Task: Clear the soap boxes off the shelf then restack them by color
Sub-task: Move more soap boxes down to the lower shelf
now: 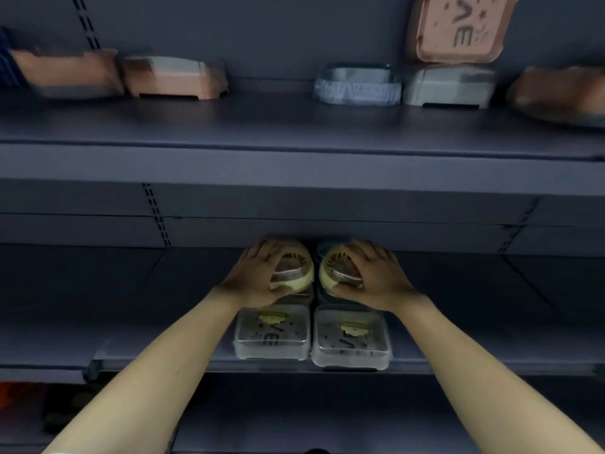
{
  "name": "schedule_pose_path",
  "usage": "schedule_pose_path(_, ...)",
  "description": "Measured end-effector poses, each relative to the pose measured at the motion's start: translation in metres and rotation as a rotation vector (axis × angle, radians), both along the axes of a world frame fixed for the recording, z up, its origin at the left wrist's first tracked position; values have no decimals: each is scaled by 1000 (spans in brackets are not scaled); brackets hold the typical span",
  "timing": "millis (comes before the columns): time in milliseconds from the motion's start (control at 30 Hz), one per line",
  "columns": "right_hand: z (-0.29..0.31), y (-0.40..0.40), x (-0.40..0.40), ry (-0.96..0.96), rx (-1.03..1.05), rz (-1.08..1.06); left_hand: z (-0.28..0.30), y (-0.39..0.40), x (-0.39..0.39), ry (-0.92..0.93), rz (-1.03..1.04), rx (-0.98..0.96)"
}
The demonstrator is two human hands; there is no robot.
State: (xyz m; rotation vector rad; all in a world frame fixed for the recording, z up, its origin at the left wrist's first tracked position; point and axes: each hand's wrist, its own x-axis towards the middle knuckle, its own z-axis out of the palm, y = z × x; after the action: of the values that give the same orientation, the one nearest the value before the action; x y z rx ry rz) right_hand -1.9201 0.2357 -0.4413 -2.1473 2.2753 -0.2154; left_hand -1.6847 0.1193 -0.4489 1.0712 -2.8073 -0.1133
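I have a yellow box (296, 268) under my left hand (258, 273) and a second yellow box (337, 270) under my right hand (373, 273), the two touching side by side at the middle of the lower shelf (131, 355), toward its back. Each hand grips its own box from the outer side, fingers curled over the top and thumb at the near edge, so neither arm has to cross; each box lies straight ahead of its palm, and their rounded shape shows no clear long axis that I can tell. They seem to sit on darker boxes beneath, though that is mostly hidden. Just nearer me than the hands are two clear boxes (271, 335), side by side at the shelf's front edge, each with a yellow piece inside; the lid writing is partly readable, something like "VE". Up and away from the hands, the upper shelf (294, 152) carries a pink box (173, 77), a bluish box (358, 85), a grey box (450, 85) and a pink lid (461, 27) on edge, reading "VE" sideways. I judge the next move to be setting or lifting both yellow boxes together.
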Motion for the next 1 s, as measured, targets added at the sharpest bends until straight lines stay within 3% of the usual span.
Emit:
schedule_pose_path(233, -26, -48, -18, 62, -48, -12, -17, -39, -22, 60, 6, -25)
schedule_pose_path(567, -25, -96, -31, 180, -69, 13, -9, -72, -45, -120, 90, -137)
schedule_pose_path(1000, -1, -87, -23, 118, 38, 28, 12, -57, -42, -207, 119, -55)
